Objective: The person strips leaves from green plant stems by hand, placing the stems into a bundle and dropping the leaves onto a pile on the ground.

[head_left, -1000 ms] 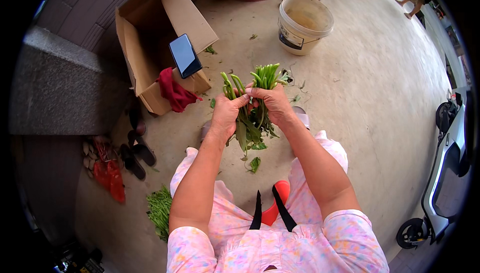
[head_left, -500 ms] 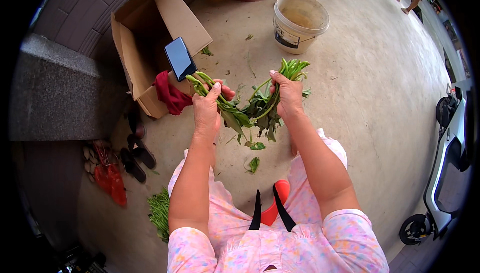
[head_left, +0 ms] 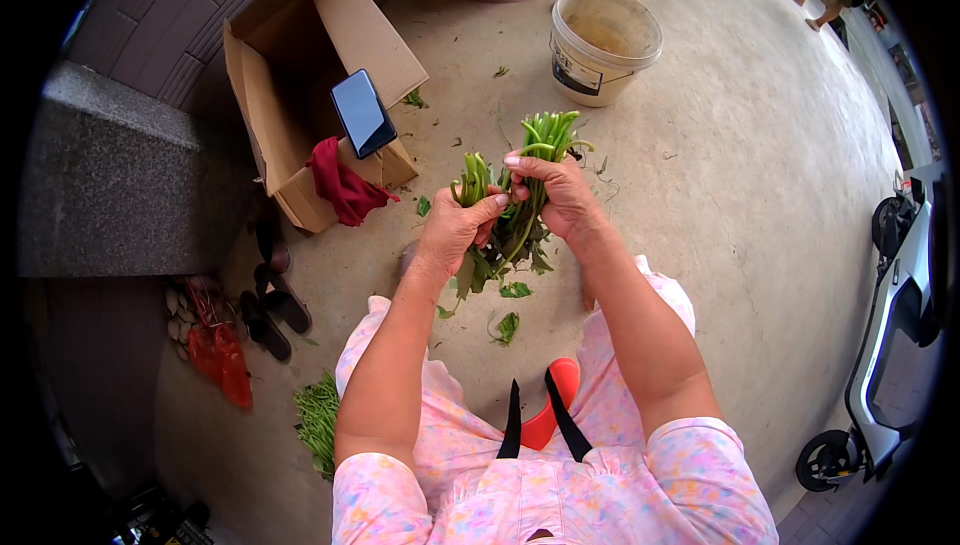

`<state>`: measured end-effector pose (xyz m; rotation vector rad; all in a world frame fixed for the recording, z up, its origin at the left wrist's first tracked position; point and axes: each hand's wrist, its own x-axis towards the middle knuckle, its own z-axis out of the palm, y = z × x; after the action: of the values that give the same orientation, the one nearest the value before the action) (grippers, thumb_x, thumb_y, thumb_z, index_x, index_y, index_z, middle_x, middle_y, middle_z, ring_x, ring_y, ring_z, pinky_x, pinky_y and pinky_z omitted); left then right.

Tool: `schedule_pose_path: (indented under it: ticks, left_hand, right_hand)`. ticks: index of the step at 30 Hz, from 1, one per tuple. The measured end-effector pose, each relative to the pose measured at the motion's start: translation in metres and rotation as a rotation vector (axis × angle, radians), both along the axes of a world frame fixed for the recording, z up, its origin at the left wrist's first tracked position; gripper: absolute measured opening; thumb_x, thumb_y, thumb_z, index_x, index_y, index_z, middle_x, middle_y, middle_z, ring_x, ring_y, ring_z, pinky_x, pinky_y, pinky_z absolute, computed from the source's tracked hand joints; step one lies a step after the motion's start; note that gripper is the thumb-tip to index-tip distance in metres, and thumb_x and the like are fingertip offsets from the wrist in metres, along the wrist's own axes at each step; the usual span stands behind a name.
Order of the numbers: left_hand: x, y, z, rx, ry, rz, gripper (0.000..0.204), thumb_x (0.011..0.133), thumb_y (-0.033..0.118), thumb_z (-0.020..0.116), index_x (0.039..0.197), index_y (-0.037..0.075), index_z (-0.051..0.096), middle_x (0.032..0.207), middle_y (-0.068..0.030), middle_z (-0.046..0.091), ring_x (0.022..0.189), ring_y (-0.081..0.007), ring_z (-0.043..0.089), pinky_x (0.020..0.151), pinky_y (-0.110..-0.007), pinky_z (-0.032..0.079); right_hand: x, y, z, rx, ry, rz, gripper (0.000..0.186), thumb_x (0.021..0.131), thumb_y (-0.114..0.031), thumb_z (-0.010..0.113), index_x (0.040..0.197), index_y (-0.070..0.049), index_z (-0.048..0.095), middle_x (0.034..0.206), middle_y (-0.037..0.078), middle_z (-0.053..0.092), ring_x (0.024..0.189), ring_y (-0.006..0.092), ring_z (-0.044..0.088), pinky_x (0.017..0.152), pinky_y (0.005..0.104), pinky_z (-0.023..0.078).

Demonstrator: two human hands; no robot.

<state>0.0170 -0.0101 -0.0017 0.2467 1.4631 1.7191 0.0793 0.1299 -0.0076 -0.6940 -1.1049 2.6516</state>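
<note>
My left hand (head_left: 450, 237) is closed around a small bunch of leafy greens (head_left: 471, 183), its cut stems pointing up and away. Right beside it, my right hand (head_left: 565, 200) grips a thicker bunch of leafy greens (head_left: 548, 135), thumb pressed across the stems. Dark leaves from both bunches hang below my hands and mingle, so I cannot tell them apart there. Two loose leaves, a nearer leaf (head_left: 508, 328) and a farther leaf (head_left: 515, 290), lie on the floor below. A pile of green stems (head_left: 318, 423) rests by my left leg.
An open cardboard box (head_left: 262, 95) stands at the far left, with a phone (head_left: 363, 113) and a dark red cloth (head_left: 345, 185) at its near edge. A whitish bucket (head_left: 590, 85) is ahead. Slippers (head_left: 265, 325) and a red bag (head_left: 220, 365) lie left; a scooter (head_left: 895, 315) stands right.
My left hand has moved right with its bunch, now close against the right one. The right hand has shifted slightly left, and the stems in both hands stand more upright.
</note>
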Motion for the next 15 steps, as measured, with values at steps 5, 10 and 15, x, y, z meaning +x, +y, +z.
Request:
schedule_pose_path:
  ticks: [5,10,15]
  left_hand:
    - [-0.003,-0.003,0.0,-0.009,-0.003,0.073,0.011,0.071,0.007,0.066,0.077,0.001,0.058,0.053,0.0001,0.049,0.038,-0.0074,0.04,0.035,-0.021,0.031]
    - [-0.016,-0.009,0.003,0.06,-0.015,0.22,0.013,0.07,0.005,0.067,0.077,-0.001,0.058,0.053,-0.0015,0.05,0.037,-0.0072,0.04,0.035,-0.021,0.033]
    - [-0.011,-0.004,-0.003,-0.071,0.172,0.268,0.01,0.07,0.005,0.067,0.076,0.0,0.059,0.052,0.0008,0.05,0.038,-0.0055,0.04,0.035,-0.02,0.031]
  right_hand:
    - [-0.002,-0.004,-0.001,0.003,-0.022,-0.069,0.013,0.071,-0.007,0.064,0.079,-0.003,0.054,0.062,0.003,0.05,0.049,0.0116,0.046,0.046,0.0224,0.037]
    - [-0.004,0.008,-0.014,-0.206,-0.165,-0.259,0.011,0.075,-0.01,0.062,0.08,-0.004,0.054,0.061,0.002,0.05,0.05,0.0121,0.047,0.046,0.0233,0.038]
    - [-0.002,-0.001,-0.008,-0.048,-0.151,-0.231,0.009,0.073,-0.008,0.063,0.077,-0.005,0.055,0.064,0.002,0.053,0.051,0.0114,0.049,0.046,0.0221,0.04]
